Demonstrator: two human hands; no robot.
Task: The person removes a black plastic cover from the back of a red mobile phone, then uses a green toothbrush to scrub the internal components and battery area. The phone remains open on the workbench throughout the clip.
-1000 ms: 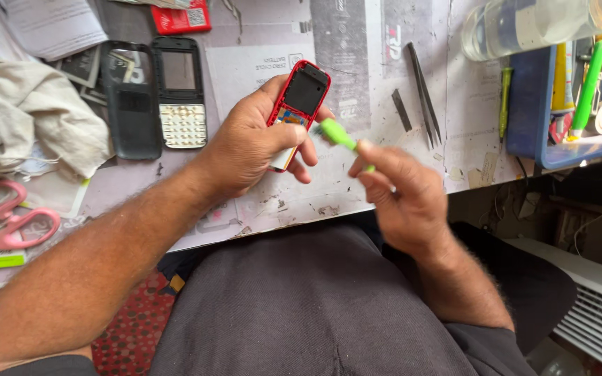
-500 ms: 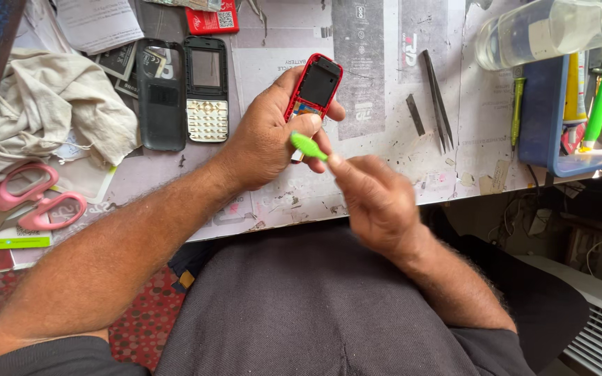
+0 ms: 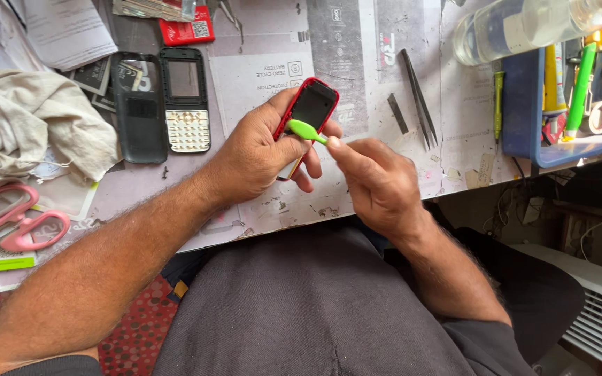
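Phone and pry tool meet above the table edge

Head view: left hand [image 3: 256, 157] grips a red phone [image 3: 309, 111], fingers wrapped round its lower body, thumb along the side, screen end tilted away over the table [image 3: 357, 63]. Right hand [image 3: 377, 184] pinches a green pry tool [image 3: 306, 131] between thumb and fingertips, its rounded tip touching the phone's side edge just beside the left thumb. Off left lie a black phone shell [image 3: 137, 108] and a keypad front [image 3: 185, 101], side by side. Tweezers [image 3: 419, 97] rest right; pink scissors [image 3: 15, 223] far left.
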